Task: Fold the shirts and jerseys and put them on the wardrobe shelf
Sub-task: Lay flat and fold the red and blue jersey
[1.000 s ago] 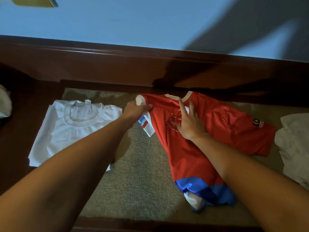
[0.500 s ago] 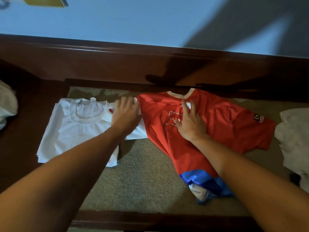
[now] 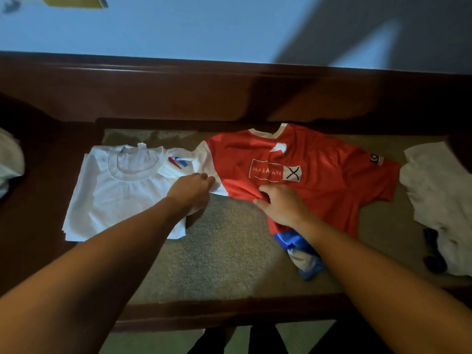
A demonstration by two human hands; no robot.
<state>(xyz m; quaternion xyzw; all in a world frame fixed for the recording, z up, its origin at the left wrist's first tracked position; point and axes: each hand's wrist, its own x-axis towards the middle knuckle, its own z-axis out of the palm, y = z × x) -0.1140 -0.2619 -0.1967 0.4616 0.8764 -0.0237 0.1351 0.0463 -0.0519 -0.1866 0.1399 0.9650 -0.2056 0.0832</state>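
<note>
A red jersey (image 3: pixel 329 175) with a white collar, white lettering and a blue hem lies face up on the grey mat (image 3: pixel 217 256). Its white left sleeve spreads over a folded white T-shirt (image 3: pixel 115 195) beside it. My left hand (image 3: pixel 190 190) rests on that sleeve's lower edge, fingers curled onto the cloth. My right hand (image 3: pixel 282 204) pinches a fold of red cloth just below the lettering.
A dark wooden frame (image 3: pixel 229 93) surrounds the mat, with a blue wall behind. A crumpled white garment (image 3: pixel 439 198) lies at the right, with a dark object (image 3: pixel 433 251) at its lower edge. Another pale cloth (image 3: pixel 10 162) sits at the far left.
The left sleeve, folded over the chest a second ago, has been pulled out to the left and laid flat. My right hand slid down from the chest and gathered red cloth.
</note>
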